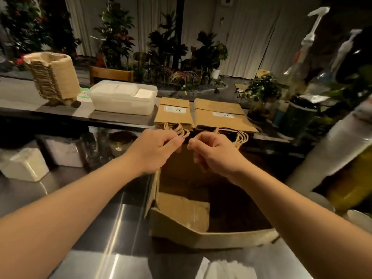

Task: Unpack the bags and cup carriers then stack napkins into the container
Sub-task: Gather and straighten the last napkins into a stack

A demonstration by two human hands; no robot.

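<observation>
Head view, landmark: the open cardboard box (203, 224) on the desk (96, 228).

- Your left hand (155, 150), above the box's far edge: fingers curled, touching the twine handles of the left stack of paper bags (174, 113).
- Your right hand (213, 154), just beside it: fingers curled; whether it holds anything you cannot tell.
- Right stack of paper bags (221, 115): beyond the box, flat on the upper shelf (112, 117).
- Clear container (123, 99) with white napkins (143, 93): beyond and left of the box.
- Stacked cup carriers (53, 76): farther left.
</observation>
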